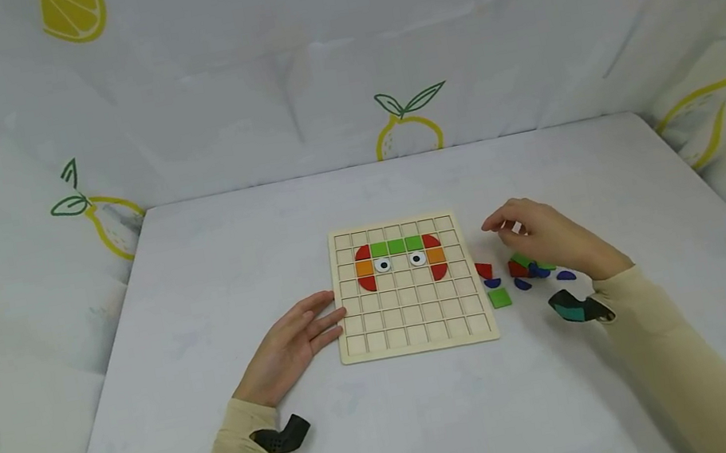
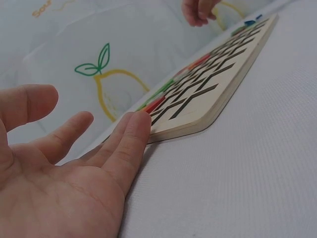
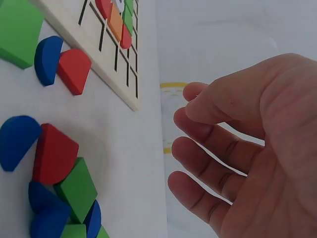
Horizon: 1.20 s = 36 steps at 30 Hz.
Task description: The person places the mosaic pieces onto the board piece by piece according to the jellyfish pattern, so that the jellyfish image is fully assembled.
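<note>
A pale wooden grid board (image 1: 419, 336) lies flat on the table. Set into its upper cells are red corner pieces (image 1: 368, 284), orange squares (image 1: 435, 255), a row of green squares (image 1: 396, 246) and two round eye pieces (image 1: 417, 258). My left hand (image 1: 290, 349) has its fingers extended, with the fingertips at the board's left edge. To the right of the board, my right hand (image 1: 551, 238) hovers over the loose pieces. Its fingers curl loosely in the right wrist view, thumb close to the index fingertip, and no piece shows between them.
Beside the board's right edge lie a loose green square (image 1: 500, 298), a red piece (image 3: 74, 70) and blue half-rounds (image 1: 565, 275). A small heap of red, green and blue pieces (image 3: 77, 188) sits under the right hand. A lemon-printed cloth (image 1: 277, 71) hangs behind the white table (image 1: 247, 231).
</note>
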Available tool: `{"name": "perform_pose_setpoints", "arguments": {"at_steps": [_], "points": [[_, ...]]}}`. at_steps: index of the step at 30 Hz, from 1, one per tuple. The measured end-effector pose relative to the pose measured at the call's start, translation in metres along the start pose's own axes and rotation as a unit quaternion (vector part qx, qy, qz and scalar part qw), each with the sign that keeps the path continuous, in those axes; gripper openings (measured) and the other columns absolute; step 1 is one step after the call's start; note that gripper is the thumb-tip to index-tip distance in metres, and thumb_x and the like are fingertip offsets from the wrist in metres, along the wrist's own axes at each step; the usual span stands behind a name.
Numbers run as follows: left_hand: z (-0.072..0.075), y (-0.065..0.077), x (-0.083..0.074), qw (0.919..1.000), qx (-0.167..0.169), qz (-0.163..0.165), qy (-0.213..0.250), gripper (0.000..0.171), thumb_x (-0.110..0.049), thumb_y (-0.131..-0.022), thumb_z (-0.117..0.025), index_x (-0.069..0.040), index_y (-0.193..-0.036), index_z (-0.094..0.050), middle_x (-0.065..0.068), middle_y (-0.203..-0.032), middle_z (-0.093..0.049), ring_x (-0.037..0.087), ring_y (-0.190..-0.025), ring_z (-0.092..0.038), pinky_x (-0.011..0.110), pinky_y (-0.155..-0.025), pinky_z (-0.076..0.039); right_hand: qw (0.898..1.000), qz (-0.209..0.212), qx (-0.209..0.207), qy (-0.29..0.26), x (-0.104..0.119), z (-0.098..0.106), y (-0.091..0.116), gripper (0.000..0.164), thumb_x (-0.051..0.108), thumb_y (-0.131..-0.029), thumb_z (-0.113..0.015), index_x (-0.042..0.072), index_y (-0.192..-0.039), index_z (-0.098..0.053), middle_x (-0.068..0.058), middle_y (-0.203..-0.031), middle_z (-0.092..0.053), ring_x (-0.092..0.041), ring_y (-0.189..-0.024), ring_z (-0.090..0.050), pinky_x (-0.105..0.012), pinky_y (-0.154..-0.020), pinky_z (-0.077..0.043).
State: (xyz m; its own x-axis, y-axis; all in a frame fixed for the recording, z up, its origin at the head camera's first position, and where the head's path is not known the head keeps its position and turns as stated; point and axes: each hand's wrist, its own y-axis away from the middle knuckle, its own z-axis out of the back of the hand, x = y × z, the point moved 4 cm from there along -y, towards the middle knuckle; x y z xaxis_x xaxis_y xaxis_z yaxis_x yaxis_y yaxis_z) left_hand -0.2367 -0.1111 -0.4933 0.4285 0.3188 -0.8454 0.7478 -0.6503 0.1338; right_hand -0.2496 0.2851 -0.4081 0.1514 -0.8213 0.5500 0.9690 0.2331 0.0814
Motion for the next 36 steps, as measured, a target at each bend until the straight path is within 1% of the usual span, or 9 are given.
{"name": "perform_pose_setpoints", "arguments": {"at_steps": [3, 9, 13, 18, 22, 25, 29, 33, 36], "points": [[0.001, -0.001, 0.001, 1.0, 0.002, 0.0, 0.001, 0.051, -0.021, -0.112, -0.035, 0.0, -0.157, -0.027, 0.02, -0.167, -0.019, 0.024, -0.145, -0.046, 0.033, -0.115, -0.047, 1.0, 0.0, 0.001, 0.007, -0.007, 0.001, 0.004, 0.027, 0.007, -0.1, -0.057, 0.003, -0.124, -0.067, -0.014, -0.118, -0.066, -0.026, -0.105, -0.056, -0.037, -0.086, -0.053], [0.001, -0.001, 0.001, 1.0, -0.002, 0.0, 0.003, 0.051, -0.02, -0.112, -0.036, 0.001, -0.157, -0.026, 0.019, -0.167, -0.019, 0.021, -0.142, -0.049, 0.033, -0.115, -0.047, 0.999, -0.014, 0.023, 0.024, -0.021, -0.002, 0.008, 0.027, 0.007, -0.099, -0.06, 0.001, -0.123, -0.069, -0.015, -0.118, -0.067, -0.031, -0.108, -0.058, -0.045, -0.089, -0.055], [0.0, 0.0, 0.001, 1.0, -0.004, 0.001, 0.005, 0.052, -0.02, -0.111, -0.037, 0.001, -0.157, -0.026, 0.019, -0.167, -0.019, 0.021, -0.142, -0.05, 0.033, -0.115, -0.047, 0.998, -0.019, 0.041, 0.049, -0.03, -0.007, 0.011, 0.027, 0.007, -0.097, -0.063, -0.002, -0.121, -0.07, -0.016, -0.115, -0.066, -0.031, -0.104, -0.059, -0.043, -0.085, -0.056], [-0.001, 0.0, 0.0, 1.0, -0.003, 0.0, 0.006, 0.051, -0.019, -0.112, -0.036, 0.001, -0.157, -0.026, 0.02, -0.167, -0.019, 0.022, -0.143, -0.049, 0.033, -0.115, -0.047, 0.996, -0.018, 0.06, 0.066, -0.04, -0.013, 0.012, 0.028, 0.003, -0.093, -0.065, -0.003, -0.12, -0.07, -0.02, -0.116, -0.065, -0.032, -0.104, -0.06, -0.049, -0.089, -0.057], [-0.002, 0.0, 0.0, 1.0, -0.002, -0.001, 0.004, 0.051, -0.019, -0.112, -0.036, 0.001, -0.157, -0.027, 0.02, -0.167, -0.019, 0.023, -0.143, -0.048, 0.033, -0.115, -0.047, 0.995, -0.018, 0.061, 0.074, -0.041, -0.013, 0.012, 0.027, 0.001, -0.092, -0.066, -0.002, -0.118, -0.071, -0.021, -0.115, -0.066, -0.034, -0.105, -0.06, -0.053, -0.091, -0.056], [-0.003, -0.001, 0.002, 1.0, -0.003, 0.0, 0.002, 0.051, -0.019, -0.112, -0.036, 0.001, -0.157, -0.026, 0.02, -0.167, -0.02, 0.023, -0.143, -0.049, 0.033, -0.114, -0.048, 0.994, -0.021, 0.061, 0.088, -0.042, -0.013, 0.015, 0.026, 0.001, -0.092, -0.067, -0.001, -0.117, -0.071, -0.02, -0.112, -0.066, -0.033, -0.102, -0.06, -0.052, -0.089, -0.056], [-0.004, -0.003, 0.004, 1.0, -0.001, 0.002, -0.002, 0.051, -0.02, -0.112, -0.036, 0.001, -0.157, -0.026, 0.019, -0.167, -0.02, 0.023, -0.144, -0.047, 0.033, -0.115, -0.047, 0.994, -0.046, 0.058, 0.086, -0.047, -0.013, 0.016, 0.026, 0.003, -0.094, -0.065, -0.002, -0.119, -0.069, -0.019, -0.109, -0.065, -0.029, -0.096, -0.059, -0.048, -0.085, -0.056], [-0.003, -0.004, 0.003, 0.9999, 0.0, 0.0, -0.011, 0.05, -0.019, -0.112, -0.034, 0.001, -0.157, -0.027, 0.018, -0.167, -0.02, 0.023, -0.144, -0.047, 0.033, -0.114, -0.048, 0.994, -0.073, 0.06, 0.061, -0.051, -0.013, 0.009, 0.026, 0.005, -0.095, -0.063, -0.001, -0.121, -0.066, -0.017, -0.105, -0.065, -0.027, -0.091, -0.057, -0.042, -0.081, -0.057], [-0.001, -0.003, 0.001, 0.9998, -0.005, -0.003, -0.017, 0.048, -0.018, -0.112, -0.033, 0.001, -0.156, -0.028, 0.018, -0.165, -0.022, 0.023, -0.143, -0.048, 0.032, -0.113, -0.049, 0.992, -0.092, 0.078, 0.04, -0.05, -0.011, -0.002, 0.026, 0.008, -0.097, -0.061, 0.0, -0.121, -0.064, -0.016, -0.105, -0.065, -0.026, -0.09, -0.058, -0.039, -0.08, -0.055]]}}
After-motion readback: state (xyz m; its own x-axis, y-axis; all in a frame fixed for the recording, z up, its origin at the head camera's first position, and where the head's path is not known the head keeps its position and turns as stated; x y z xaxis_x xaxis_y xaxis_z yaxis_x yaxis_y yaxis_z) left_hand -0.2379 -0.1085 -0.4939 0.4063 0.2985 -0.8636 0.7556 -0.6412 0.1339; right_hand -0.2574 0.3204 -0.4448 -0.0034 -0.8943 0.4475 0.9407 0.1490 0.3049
